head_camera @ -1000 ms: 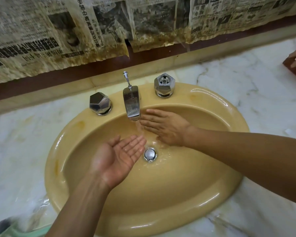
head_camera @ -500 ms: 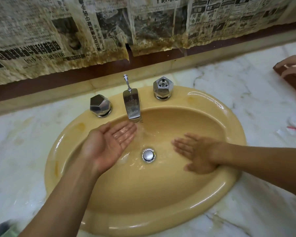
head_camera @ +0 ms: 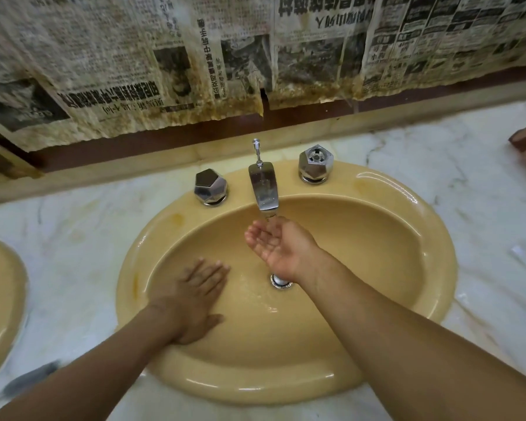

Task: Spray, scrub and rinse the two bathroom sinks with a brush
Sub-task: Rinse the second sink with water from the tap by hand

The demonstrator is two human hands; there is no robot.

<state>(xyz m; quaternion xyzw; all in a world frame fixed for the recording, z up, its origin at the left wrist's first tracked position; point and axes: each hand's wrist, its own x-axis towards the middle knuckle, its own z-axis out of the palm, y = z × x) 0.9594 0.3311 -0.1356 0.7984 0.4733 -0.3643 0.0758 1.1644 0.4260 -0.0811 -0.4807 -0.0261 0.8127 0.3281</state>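
Here our right hand cups palm-up, gripping nothing, directly beneath the faucet spout at the back rim of the yellow sink, while our left hand lies flat, fingers straight, on its left wall.

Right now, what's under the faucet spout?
Under the spout, the right hand, cupped palm up, catches the water stream. Below it the drain shows only partly; the wrist covers the rest.

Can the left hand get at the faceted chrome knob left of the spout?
Probably yes: the left hand lies flat inside the yellow ceramic sink, and nothing stands between it and the faceted chrome knob.
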